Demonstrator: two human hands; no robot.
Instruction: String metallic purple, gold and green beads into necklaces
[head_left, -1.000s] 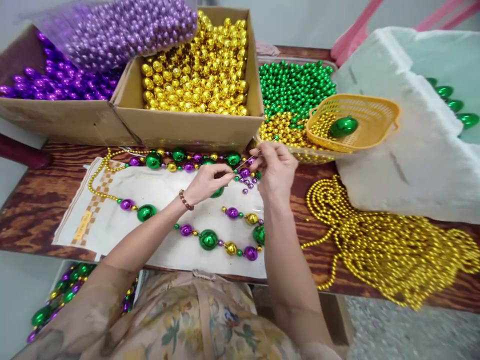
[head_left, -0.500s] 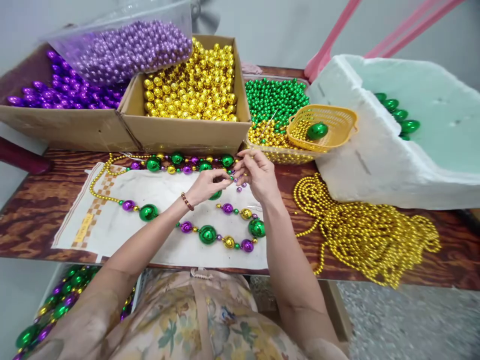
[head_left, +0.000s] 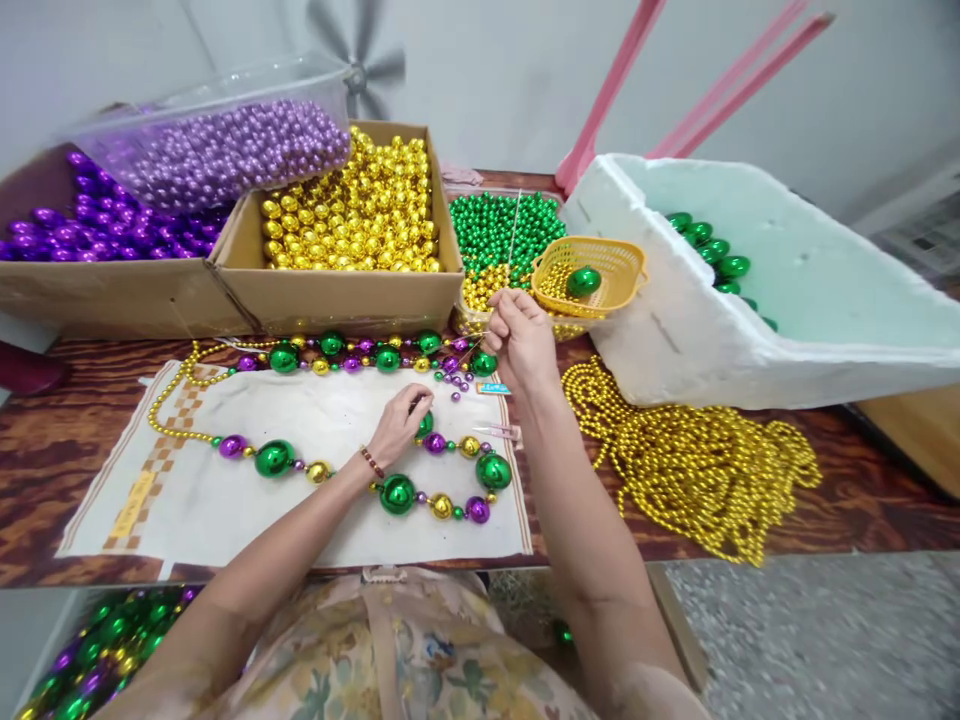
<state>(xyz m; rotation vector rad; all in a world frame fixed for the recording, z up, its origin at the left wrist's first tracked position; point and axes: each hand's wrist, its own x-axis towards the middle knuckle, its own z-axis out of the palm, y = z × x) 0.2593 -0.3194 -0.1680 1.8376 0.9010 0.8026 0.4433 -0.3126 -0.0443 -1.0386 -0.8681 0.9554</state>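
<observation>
My right hand [head_left: 523, 338] is raised in front of the bead tub, fingers closed on a long thin needle [head_left: 514, 235] that points up over the green beads. Lower and to the left, my left hand [head_left: 403, 425] pinches what looks like the thread of the bead necklace, beside a large green bead [head_left: 425, 425] it partly covers. The necklace's large green bead [head_left: 397, 493] lies on a white cloth [head_left: 300, 520], among purple, gold and smaller beads curving round to the right. Several small loose purple beads [head_left: 456, 397] sit between the hands.
Cardboard boxes hold purple beads [head_left: 112, 225] and gold beads [head_left: 352, 215], with a bag of lilac beads [head_left: 240, 150] on top. A yellow basket [head_left: 626, 275] rests on the bead tub. White foam box [head_left: 637, 330] and gold bead strands [head_left: 697, 470] are at right. Small scissors [head_left: 499, 431] lie on the cloth.
My hands, which were together above the cloth, have moved apart. The right has risen with the needle upright; the left has come down nearer the necklace. The camera view has shifted.
</observation>
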